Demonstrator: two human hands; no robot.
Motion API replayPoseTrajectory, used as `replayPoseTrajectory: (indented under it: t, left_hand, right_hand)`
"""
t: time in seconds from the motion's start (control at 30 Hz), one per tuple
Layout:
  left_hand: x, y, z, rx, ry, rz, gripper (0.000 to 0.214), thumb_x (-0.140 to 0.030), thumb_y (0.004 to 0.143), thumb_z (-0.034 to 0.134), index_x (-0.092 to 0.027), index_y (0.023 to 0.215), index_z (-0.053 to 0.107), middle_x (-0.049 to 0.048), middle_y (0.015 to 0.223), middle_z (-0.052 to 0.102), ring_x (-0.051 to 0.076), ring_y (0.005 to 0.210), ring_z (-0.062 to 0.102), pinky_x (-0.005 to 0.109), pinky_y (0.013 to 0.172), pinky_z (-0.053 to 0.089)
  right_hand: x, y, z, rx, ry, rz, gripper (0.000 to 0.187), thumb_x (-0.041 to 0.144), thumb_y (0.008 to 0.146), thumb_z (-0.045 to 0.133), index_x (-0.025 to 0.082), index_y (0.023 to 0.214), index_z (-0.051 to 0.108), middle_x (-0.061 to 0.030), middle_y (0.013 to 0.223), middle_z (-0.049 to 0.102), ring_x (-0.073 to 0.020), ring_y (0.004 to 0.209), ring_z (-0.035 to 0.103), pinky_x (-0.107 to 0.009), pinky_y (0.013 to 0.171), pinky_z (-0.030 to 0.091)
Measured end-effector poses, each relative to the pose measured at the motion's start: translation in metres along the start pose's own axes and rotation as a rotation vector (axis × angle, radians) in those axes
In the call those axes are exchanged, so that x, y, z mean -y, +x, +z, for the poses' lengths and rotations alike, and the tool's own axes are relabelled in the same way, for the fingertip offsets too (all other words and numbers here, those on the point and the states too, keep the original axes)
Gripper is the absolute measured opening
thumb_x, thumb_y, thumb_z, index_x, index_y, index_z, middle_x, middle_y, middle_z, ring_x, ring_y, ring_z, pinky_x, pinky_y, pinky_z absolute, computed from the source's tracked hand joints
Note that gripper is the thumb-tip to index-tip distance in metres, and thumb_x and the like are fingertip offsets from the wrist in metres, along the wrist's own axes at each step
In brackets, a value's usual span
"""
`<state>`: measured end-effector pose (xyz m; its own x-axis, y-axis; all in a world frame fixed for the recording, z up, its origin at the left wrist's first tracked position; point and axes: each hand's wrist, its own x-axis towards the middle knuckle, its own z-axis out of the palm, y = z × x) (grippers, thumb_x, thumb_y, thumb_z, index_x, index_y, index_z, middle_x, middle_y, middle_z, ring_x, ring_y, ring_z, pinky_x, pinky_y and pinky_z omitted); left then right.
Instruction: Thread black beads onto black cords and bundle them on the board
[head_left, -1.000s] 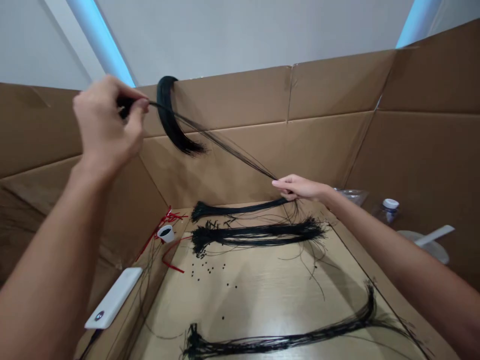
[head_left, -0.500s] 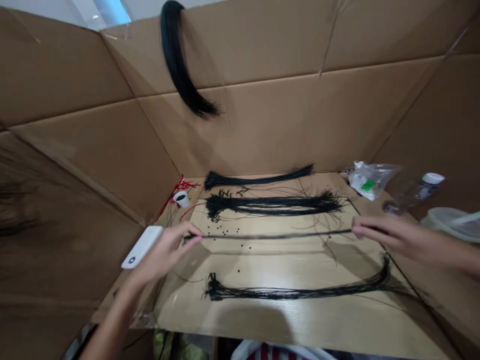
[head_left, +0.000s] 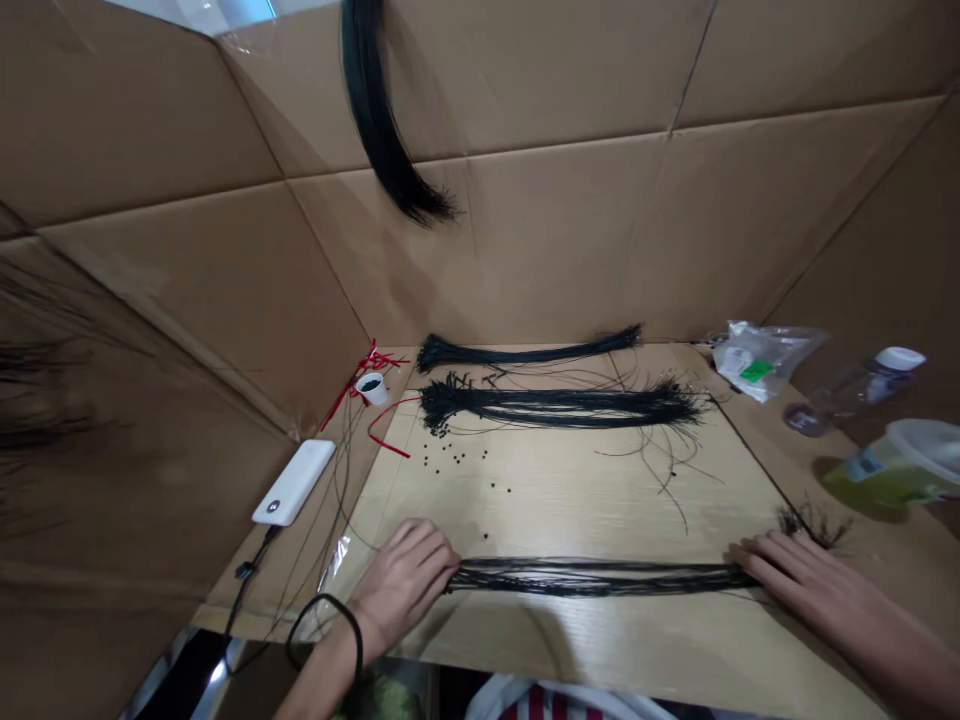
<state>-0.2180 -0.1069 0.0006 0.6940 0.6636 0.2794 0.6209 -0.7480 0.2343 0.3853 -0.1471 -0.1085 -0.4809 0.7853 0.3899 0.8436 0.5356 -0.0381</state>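
Observation:
A long bundle of thin black strands (head_left: 600,577) lies across the near part of the wooden board (head_left: 585,500). My left hand (head_left: 405,580) rests on the bundle's left end, fingers curled down over it. At the right end lies my right hand (head_left: 795,575), its fingers stretched flat on the strands. Two more black bundles (head_left: 559,405) lie farther back on the board. Small black beads (head_left: 457,460) are scattered between them and my left hand.
Cardboard walls (head_left: 525,230) surround the board, with a black hank of hair (head_left: 379,110) hanging over the back one. A white power bank (head_left: 294,481), a small white cup (head_left: 371,387) and red ties sit left. A plastic bag (head_left: 757,355), bottle (head_left: 855,390) and container (head_left: 900,465) stand right.
Both hands came down from holding a few strands stretched in the air and now press on the nearest bundle on the board. The view has tilted downward.

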Motion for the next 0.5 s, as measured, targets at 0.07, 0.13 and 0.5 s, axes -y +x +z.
replayPoseTrajectory:
  t: [0.07, 0.13, 0.5]
  left_hand:
    - [-0.002, 0.0, -0.002, 0.015, 0.02, -0.006, 0.016, -0.011, 0.104, 0.054, -0.022, 0.1, 0.066, 0.0027, 0.086, 0.069, 0.021, 0.084, 0.061, 0.036, 0.083, 0.046]
    - [-0.003, -0.002, -0.006, 0.042, 0.0, -0.039, 0.016, -0.013, 0.103, 0.056, -0.022, 0.101, 0.068, 0.0034, 0.089, 0.071, 0.021, 0.087, 0.062, 0.037, 0.084, 0.047]
    - [0.063, 0.069, -0.024, -0.067, -0.129, -0.454, 0.022, -0.034, 0.106, 0.055, -0.024, 0.098, 0.073, 0.0069, 0.103, 0.074, 0.025, 0.102, 0.065, 0.039, 0.094, 0.049]
  right_hand:
    - [0.003, 0.0, 0.002, 0.019, -0.033, -0.157, 0.056, 0.011, 0.09, 0.05, 0.036, 0.135, 0.073, -0.0026, 0.131, 0.079, -0.0267, 0.111, 0.075, -0.038, 0.091, 0.058]
    - [0.005, 0.001, 0.002, 0.029, -0.08, -0.184, 0.057, 0.012, 0.092, 0.054, 0.037, 0.142, 0.069, -0.0025, 0.133, 0.078, -0.0276, 0.114, 0.074, -0.04, 0.097, 0.055]
    - [0.074, 0.2, -0.031, -0.131, 0.415, 0.192, 0.017, 0.032, 0.106, 0.055, 0.027, 0.113, 0.07, -0.0096, 0.114, 0.071, -0.0279, 0.107, 0.067, -0.039, 0.091, 0.053]
